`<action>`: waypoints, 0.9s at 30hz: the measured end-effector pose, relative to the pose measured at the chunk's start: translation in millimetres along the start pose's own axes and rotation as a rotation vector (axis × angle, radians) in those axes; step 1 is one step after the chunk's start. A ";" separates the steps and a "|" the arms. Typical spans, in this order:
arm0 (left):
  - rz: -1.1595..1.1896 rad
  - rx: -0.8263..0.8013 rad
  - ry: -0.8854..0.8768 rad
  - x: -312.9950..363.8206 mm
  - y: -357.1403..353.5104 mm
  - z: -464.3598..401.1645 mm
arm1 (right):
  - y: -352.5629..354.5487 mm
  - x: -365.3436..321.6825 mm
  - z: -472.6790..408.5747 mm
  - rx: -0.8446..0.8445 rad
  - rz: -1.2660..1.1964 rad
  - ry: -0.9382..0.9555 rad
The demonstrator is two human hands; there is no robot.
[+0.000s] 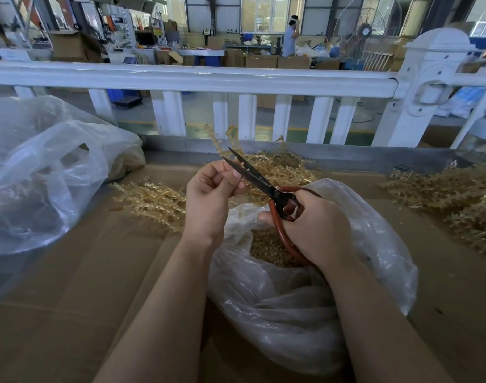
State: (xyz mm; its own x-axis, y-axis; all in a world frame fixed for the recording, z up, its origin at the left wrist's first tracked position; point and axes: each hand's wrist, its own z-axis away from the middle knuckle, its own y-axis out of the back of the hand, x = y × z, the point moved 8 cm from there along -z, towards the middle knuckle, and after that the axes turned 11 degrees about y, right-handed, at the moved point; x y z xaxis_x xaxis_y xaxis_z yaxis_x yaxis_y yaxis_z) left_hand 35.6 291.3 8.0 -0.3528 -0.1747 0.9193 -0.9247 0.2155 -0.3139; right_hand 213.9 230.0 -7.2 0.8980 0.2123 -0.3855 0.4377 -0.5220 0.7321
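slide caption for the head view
Over a clear bag of golden bits, the right hand grips red-handled scissors while the left hand pinches a small piece between the open blades

White railing [192, 78] fronts a daylit workshop with windows [266, 12].

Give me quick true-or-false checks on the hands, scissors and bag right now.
1. The right hand holds the scissors. True.
2. The blades are closed. False: their tips stand apart.
3. The left hand pinches a small piece at the blades. True.
4. The bag under the hands is empty. False: it holds small golden bits.
5. Golden sprigs lie on the cardboard left of the hands. True.
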 end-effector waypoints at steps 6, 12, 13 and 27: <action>0.030 0.011 0.022 -2.0 1.4 -1.2 | 2.2 -4.3 0.6 0.008 -0.032 0.020; 0.004 0.006 0.018 -1.1 1.8 -1.0 | 3.1 -5.1 0.0 0.005 0.009 0.021; -0.017 -0.005 0.012 -0.8 0.5 -0.6 | 4.0 -5.6 0.0 0.013 0.024 0.026; -0.008 -0.106 0.061 -5.4 -10.3 1.2 | 4.5 -6.8 1.3 0.049 -0.033 0.049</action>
State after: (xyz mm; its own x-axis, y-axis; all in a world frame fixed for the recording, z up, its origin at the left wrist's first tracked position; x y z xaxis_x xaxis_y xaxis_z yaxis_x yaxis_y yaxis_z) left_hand 46.8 288.9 6.0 -0.3334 -0.1190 0.9352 -0.9058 0.3157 -0.2827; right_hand 209.7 225.1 -2.0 0.8849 0.2697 -0.3798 0.4652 -0.5537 0.6906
